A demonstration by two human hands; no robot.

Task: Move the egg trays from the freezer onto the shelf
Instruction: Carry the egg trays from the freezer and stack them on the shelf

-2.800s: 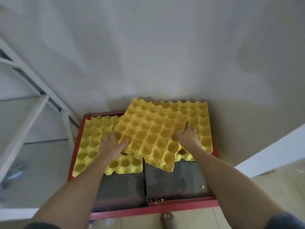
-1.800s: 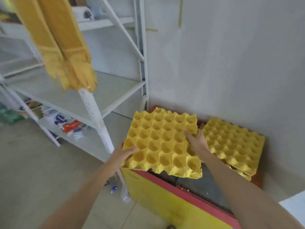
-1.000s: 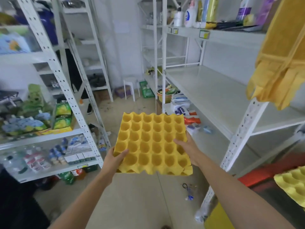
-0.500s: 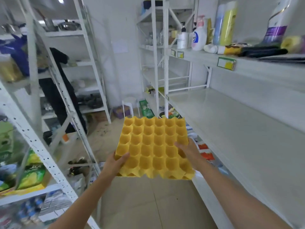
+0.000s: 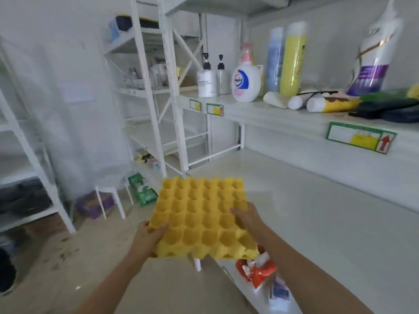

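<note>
The yellow egg tray [image 5: 201,214] is now carried level beside the bare white shelf [image 5: 317,211], the freezer no longer in view. It is gripped by the left hand [image 5: 148,236] and right hand [image 5: 246,219] at opposite edges. Transfer judged nearly complete; set-down remains.

We see both bare forearms reaching forward from the bottom edge, converging slightly. The left hand [image 5: 151,235] grips the yellow egg tray [image 5: 201,216] at its near left corner, thumb on top (the fingers [image 5: 154,254] curl beneath). The right hand [image 5: 246,219] clasps the right edge, fingers lying over the cups.
</note>
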